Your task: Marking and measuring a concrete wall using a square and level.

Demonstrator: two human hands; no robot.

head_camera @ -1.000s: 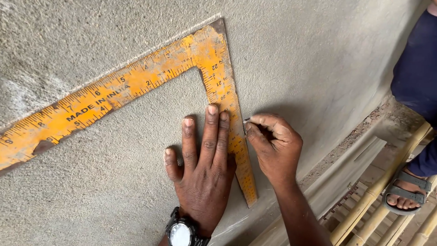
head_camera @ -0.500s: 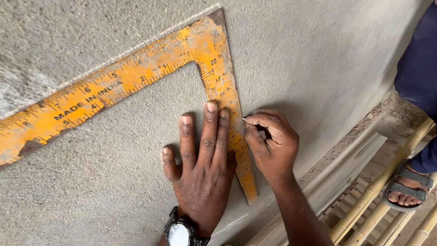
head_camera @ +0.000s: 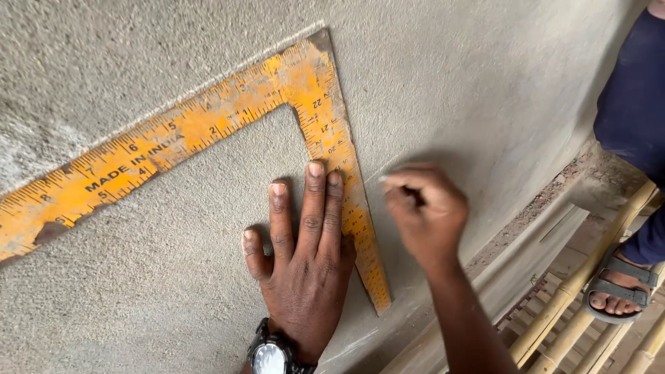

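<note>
The left hand [head_camera: 305, 256] lies flat, fingers spread, on the yellow square [head_camera: 208, 131] against the grey wall [head_camera: 485, 69]. The blurred right hand [head_camera: 424, 211] is clenched just beside the square's short edge; whether it holds something, I cannot tell

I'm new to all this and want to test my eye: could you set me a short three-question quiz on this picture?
1. True or false: the left hand lies flat, fingers spread, pressing the yellow framing square against the grey plastered wall.
2. Which wrist bears the wristwatch?
3. The right hand is: A) on the square's long arm, B) just right of its short arm, C) on the bamboo poles.

Key: 1 true; 2 left; 3 B.
</note>
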